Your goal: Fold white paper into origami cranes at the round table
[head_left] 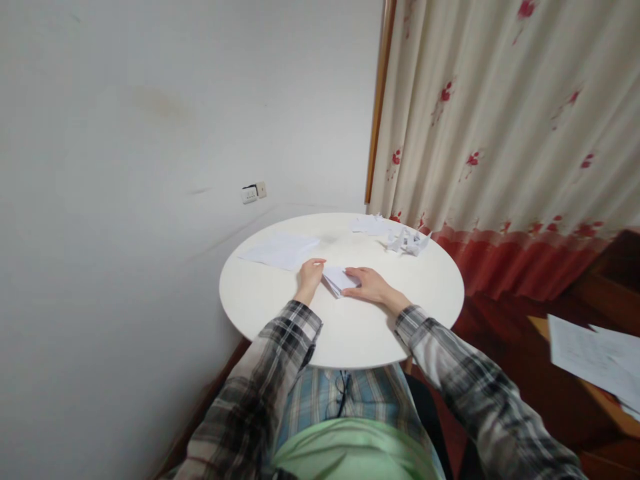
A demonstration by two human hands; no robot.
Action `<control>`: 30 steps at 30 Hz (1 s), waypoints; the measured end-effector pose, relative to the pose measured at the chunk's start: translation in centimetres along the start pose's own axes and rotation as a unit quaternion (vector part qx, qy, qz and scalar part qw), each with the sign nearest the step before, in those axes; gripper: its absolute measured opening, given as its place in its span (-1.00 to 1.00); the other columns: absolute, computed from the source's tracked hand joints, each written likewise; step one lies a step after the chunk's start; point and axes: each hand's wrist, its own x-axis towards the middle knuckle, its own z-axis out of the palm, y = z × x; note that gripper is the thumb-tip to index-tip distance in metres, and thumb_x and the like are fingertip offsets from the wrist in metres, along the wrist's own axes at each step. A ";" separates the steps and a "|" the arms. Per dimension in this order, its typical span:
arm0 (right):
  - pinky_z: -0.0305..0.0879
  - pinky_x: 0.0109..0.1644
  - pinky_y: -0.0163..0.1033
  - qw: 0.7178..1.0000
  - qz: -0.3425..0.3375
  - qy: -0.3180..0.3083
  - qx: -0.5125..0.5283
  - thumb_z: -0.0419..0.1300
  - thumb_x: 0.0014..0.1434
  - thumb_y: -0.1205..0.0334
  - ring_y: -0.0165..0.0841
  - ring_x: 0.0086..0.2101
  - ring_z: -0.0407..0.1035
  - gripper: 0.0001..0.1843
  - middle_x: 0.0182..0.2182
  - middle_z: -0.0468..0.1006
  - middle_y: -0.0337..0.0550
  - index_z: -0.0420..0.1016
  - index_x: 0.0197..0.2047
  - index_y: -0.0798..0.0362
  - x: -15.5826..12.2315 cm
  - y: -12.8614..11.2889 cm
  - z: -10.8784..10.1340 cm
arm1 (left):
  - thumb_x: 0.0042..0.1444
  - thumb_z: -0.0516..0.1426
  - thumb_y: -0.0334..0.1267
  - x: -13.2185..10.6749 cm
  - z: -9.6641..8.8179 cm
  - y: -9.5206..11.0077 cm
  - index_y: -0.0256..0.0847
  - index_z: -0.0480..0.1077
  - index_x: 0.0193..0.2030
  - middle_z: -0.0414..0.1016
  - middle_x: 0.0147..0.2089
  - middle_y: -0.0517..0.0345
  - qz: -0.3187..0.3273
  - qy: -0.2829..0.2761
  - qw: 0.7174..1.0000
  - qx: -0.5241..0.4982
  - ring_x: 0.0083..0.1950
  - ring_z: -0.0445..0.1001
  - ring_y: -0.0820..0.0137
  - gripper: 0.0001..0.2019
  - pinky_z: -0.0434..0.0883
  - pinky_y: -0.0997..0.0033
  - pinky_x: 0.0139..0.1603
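A small folded white paper (337,279) lies near the middle of a round white table (280,303). My left hand (310,275) is at the paper's left edge with its fingers curled and pinched on that edge. From the right, my right hand (367,285) lies flat on the paper and presses it down, fingers stretched toward the left. Both arms wear plaid sleeves.
A flat white sheet (281,251) lies at the table's far left. More paper (369,225) and several crumpled or folded pieces (409,241) sit at the far right edge. A flowered curtain (505,133) hangs to the right. Sheets (590,360) rest on a wooden surface at right.
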 end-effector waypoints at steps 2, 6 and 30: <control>0.09 0.10 -0.17 1.000 -0.003 0.002 -0.016 0.00 0.05 -0.25 -0.21 0.02 0.24 -0.27 0.04 0.37 0.02 0.26 0.12 0.11 -0.1 -0.2 -0.1 | -0.06 0.01 -0.38 0.1 0.1 -0.1 -0.23 0.47 -0.30 0.52 -0.32 0.12 0.000 0.000 1.000 0.002 -0.30 0.44 0.40 -0.76 0.30 0.49 -0.30; -0.02 0.15 -0.15 0.998 -0.014 0.016 -0.062 -0.10 0.18 -0.11 -0.27 0.03 0.23 -0.44 0.01 0.40 -0.02 0.28 0.09 0.09 -0.2 -0.8 -0.2 | -0.05 0.01 -0.38 0.3 0.3 -0.2 -0.23 0.47 -0.30 0.52 -0.30 0.12 -0.001 -0.009 1.000 0.022 -0.29 0.44 0.40 -0.77 0.31 0.48 -0.28; 0.17 -0.14 -0.33 0.988 0.137 0.074 0.009 -0.03 0.17 0.24 -0.31 -0.18 0.38 -0.65 -0.17 0.52 -0.08 0.36 -0.01 0.08 0.4 1.3 0.3 | 0.02 0.12 -0.20 -2.0 0.5 1.6 -0.15 0.39 -0.04 0.47 -0.04 0.13 0.243 -0.209 0.942 0.101 -0.02 0.40 0.37 -0.67 0.26 0.42 0.06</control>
